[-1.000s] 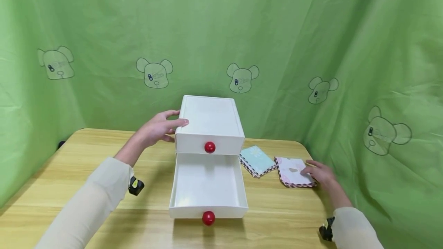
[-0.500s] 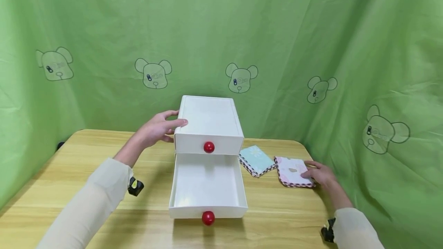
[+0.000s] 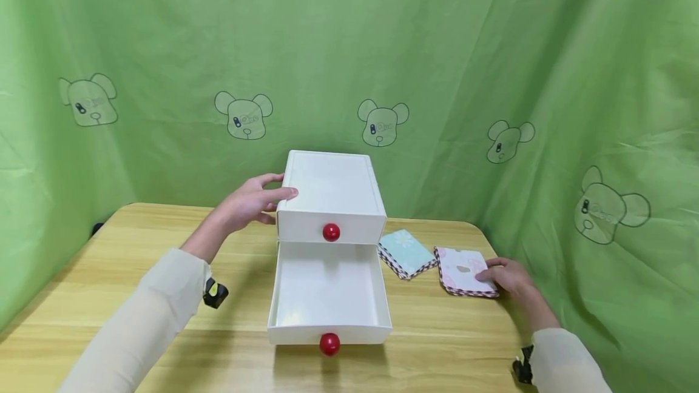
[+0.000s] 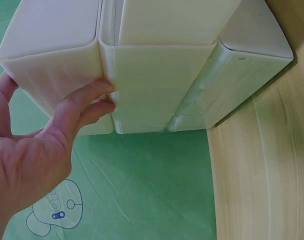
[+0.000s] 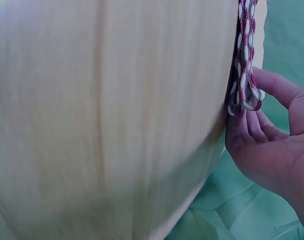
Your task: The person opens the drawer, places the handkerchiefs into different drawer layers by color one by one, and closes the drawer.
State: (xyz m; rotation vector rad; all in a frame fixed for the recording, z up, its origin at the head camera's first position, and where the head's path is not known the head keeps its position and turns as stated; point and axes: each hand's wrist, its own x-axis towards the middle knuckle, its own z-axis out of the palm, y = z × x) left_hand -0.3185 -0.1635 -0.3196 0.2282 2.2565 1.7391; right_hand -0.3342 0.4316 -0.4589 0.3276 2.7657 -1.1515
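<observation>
A white drawer cabinet [image 3: 334, 184] with red ball knobs stands mid-table, its middle drawer [image 3: 327, 296] pulled out and bare inside. My left hand [image 3: 247, 204] holds the cabinet's upper left side, thumb over the top edge and fingers against the side wall. In the left wrist view, three stacked units of the cabinet [image 4: 157, 85] show. To the right lies a folded pink-and-white cloth [image 3: 459, 268] with checked trim. My right hand [image 3: 512, 278] pinches its right edge, thumb on top and fingers low at the underside, by the folded trim [image 5: 247, 65] in the right wrist view.
A folded light blue cloth [image 3: 405, 250] with a flower lies between the cabinet and the pink cloth. The wooden table [image 3: 448, 344] has rounded far corners. A green curtain [image 3: 327, 47] with bear drawings hangs behind and close along the right side.
My right hand's fingers have shifted slightly at the right edge of the pink cloth, with the index finger drawn in. The left hand, cabinet and blue cloth stay as they were.
</observation>
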